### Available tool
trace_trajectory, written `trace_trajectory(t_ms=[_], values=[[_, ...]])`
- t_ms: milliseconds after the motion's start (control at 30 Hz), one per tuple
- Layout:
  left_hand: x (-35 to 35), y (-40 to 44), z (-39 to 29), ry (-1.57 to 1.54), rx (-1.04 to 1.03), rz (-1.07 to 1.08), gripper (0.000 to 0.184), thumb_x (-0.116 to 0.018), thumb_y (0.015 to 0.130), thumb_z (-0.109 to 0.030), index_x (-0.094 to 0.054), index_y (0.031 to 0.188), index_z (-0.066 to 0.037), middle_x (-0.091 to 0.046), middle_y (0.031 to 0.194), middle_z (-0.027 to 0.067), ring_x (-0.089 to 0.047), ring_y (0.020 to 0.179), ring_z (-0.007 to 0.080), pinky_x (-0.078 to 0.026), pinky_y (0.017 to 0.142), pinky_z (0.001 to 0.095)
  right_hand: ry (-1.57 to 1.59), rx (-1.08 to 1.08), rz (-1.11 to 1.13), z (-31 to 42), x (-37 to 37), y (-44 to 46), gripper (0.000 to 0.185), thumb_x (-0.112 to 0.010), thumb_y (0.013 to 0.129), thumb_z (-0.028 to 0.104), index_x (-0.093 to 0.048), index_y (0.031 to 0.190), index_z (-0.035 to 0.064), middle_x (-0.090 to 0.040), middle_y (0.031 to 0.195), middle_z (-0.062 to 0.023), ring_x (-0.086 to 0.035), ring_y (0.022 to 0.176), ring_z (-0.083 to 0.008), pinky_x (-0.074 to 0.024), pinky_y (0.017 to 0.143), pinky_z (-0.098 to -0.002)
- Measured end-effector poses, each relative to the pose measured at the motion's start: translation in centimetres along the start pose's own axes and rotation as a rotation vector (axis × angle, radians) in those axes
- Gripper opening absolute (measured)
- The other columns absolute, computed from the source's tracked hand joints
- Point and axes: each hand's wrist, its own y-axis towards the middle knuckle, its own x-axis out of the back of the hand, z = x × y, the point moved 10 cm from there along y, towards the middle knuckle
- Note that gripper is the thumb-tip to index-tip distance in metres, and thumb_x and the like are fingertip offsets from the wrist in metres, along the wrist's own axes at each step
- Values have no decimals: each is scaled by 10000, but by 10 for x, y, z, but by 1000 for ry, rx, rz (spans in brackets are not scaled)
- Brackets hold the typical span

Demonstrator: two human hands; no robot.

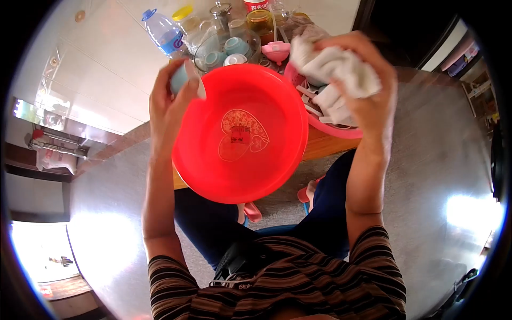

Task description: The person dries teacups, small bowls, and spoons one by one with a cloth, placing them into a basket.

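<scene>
Hands: two, left hand (169,106) and right hand (385,80). Cloths: one white cloth (338,69). Pale blue cups: one held cup (180,80). Small cups at the glass bowl: three visible small cups (215,58). Glass bowls: one glass bowl (250,42), table's far edge. Basins: one red basin (240,181), overhanging the near edge of the wooden table (322,146). Pink tubs: one pink tub (349,133), right edge; white pieces (336,104) inside overlap, uncountable. Blue-capped bottles: one bottle (165,34), far-left corner. Yellow lids: one yellow lid (183,13). Slippers: two slippers (253,212), below near edge.
</scene>
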Motion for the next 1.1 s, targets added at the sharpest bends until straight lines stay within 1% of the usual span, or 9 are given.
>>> trace_trajectory(t_ms=[100, 233, 433, 567, 667, 700, 767, 900, 1100], values=[[-4, 65, 19, 356, -89, -6, 600, -709, 810, -405, -543, 1280, -71, -600, 1153, 130, -588, 1065, 218, -478, 903, 352, 17, -100, -227, -11, 47, -13, 358, -712, 701, -30, -668, 1040, 74, -689, 935, -29, -661, 863, -146, -543, 733, -275], [-34, 110, 51, 897, -194, 71, 531, -686, 821, -374, -563, 1281, -138, -595, 1180, 125, -600, 1047, 282, -473, 884, 384, 30, -71, -677, -12, 120, -38, 246, -651, 853, -4, -669, 1098, -17, -684, 1056, -104, -657, 954, -157, -530, 867, -283], [-71, 129, 86, 1100, -202, 300, 561, -677, 757, -360, -569, 1268, -156, -587, 1172, 115, -583, 1098, 315, -464, 914, 434, 183, -171, -987, -20, 172, -65, 288, -714, 826, 135, -692, 1060, -31, -695, 1047, -124, -676, 966, -205, -545, 877, -338], [-82, 129, 97, 1139, -130, 446, 534, -652, 757, -331, -579, 1253, -147, -590, 1182, 119, -588, 1092, 319, -463, 921, 437, 143, -179, -989, -34, 174, -71, 275, -708, 839, 149, -691, 1049, -28, -680, 1073, -112, -677, 953, -190, -552, 859, -339], [-83, 130, 107, 1168, -119, 509, 547, -675, 751, -334, -576, 1251, -135, -591, 1190, 114, -573, 1115, 311, -462, 927, 439, -851, 234, -1058, 29, 140, -69, 278, -622, 900, 89, -605, 1165, 8, -648, 1063, -94, -628, 966, -153, -495, 851, -259], [-82, 131, 109, 1167, -122, 516, 547, -675, 751, -334, -576, 1251, -135, -591, 1190, 114, -573, 1115, 311, -462, 927, 439, -173, 35, -975, 14, 163, -60, 291, -614, 895, 78, -606, 1173, -9, -648, 1088, -112, -631, 989, -179, -497, 863, -278], [-83, 128, 99, 1240, -265, 463, 505, -686, 779, -286, -576, 1246, -131, -596, 1192, 100, -556, 1135, 297, -460, 934, 442, 485, -162, -825, -10, 152, -47, 305, -605, 890, 67, -608, 1180, -25, -648, 1112, -131, -635, 1011, -205, -499, 876, -297], [-116, 107, 18, 1154, -484, 332, 378, -605, 880, -149, -565, 1255, -119, -589, 1219, 105, -528, 1152, 314, -442, 950, 428, 550, -188, -834, -26, 152, -47, 293, -614, 886, 57, -609, 1168, -21, -648, 1097, -119, -630, 1003, -192, -496, 871, -290], [-224, 28, -53, 732, -1038, 522, 322, -672, 798, -175, -642, 1115, -127, -650, 1047, 70, -588, 1020, 269, -484, 866, 392, 525, -179, -827, -26, 145, -48, 277, -627, 880, 43, -611, 1151, -14, -647, 1074, -103, -624, 990, -172, -491, 865, -279]])
